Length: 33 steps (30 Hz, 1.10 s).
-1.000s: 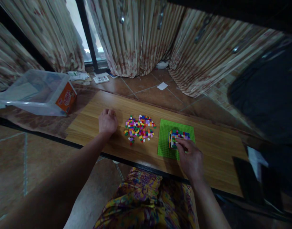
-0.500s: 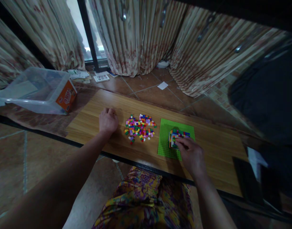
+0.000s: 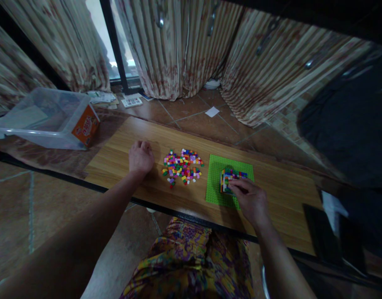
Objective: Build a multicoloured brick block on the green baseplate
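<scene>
My right hand (image 3: pixel 250 198) is over a green studded baseplate (image 3: pixel 214 178), its thumb and fingers pinched together at the top of a multicoloured block of toy bricks (image 3: pixel 225 182). What the fingertips pinch is too small to make out, and the hand hides part of the build. My left hand (image 3: pixel 141 157) rests on the wooden board with its fingers curled in; their inner side is hidden. Between the left hand and the baseplate lies a loose pile of small coloured toy bricks (image 3: pixel 182 166), nearer to the left hand but not touched by it.
A clear plastic tub (image 3: pixel 50 120) with an orange label stands at the far left of the wooden board (image 3: pixel 156 133). Dark flat objects (image 3: pixel 321 230) lie at the right end. Papers (image 3: pixel 102 98) and a white sheet (image 3: pixel 212 111) lie beyond the board, before striped curtains (image 3: pixel 178 54).
The right fingertips have shifted very slightly on top of the brick build. My left hand stays in place on the board, and the view has moved a little.
</scene>
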Tool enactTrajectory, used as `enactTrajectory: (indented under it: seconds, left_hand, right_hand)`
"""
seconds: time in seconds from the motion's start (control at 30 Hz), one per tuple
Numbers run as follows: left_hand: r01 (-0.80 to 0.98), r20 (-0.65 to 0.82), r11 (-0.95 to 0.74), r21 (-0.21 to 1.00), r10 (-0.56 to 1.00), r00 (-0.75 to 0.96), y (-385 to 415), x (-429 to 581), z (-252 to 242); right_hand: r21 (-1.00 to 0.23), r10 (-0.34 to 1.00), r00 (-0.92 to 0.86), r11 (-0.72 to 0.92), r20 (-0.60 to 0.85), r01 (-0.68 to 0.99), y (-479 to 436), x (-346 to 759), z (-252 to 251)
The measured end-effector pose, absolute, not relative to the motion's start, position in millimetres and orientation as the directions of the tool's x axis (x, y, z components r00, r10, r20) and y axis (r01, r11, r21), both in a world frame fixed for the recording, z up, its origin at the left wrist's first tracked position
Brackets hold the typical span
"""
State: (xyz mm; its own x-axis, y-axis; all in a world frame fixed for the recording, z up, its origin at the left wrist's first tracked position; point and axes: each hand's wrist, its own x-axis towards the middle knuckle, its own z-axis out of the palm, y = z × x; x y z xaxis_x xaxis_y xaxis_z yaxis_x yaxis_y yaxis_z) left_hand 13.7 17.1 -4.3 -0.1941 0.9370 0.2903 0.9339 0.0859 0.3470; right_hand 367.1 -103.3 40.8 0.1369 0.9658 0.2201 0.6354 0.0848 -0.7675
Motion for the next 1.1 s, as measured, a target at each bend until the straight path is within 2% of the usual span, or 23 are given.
enactTrajectory:
  seconds: [0.2, 0.43, 0.8, 1.1]
  left_hand:
    - [0.927, 0.281, 0.091, 0.364, 0.938, -0.203, 16.9, 13.8, -4.6]
    - [0.923, 0.289, 0.088, 0.375, 0.935, -0.207, 17.8, 13.4, -4.4]
    - [0.929, 0.295, 0.085, 0.360, 0.934, -0.200, 18.1, 12.6, -6.2]
    - [0.914, 0.277, 0.088, 0.396, 0.938, -0.210, 17.0, 14.0, -3.0]
  right_hand:
    - [-0.795, 0.983, 0.096, 0.069, 0.159, 0.603, -100.0, 371.4, 42.7]
    - [-0.836, 0.984, 0.126, 0.039, 0.129, 0.547, -100.9, 372.0, 40.5]
    - [-0.636, 0.976, -0.069, 0.188, 0.208, 0.748, -97.4, 375.3, 52.6]
    - [-0.608, 0.956, -0.229, 0.294, 0.183, 0.738, -89.1, 382.1, 58.7]
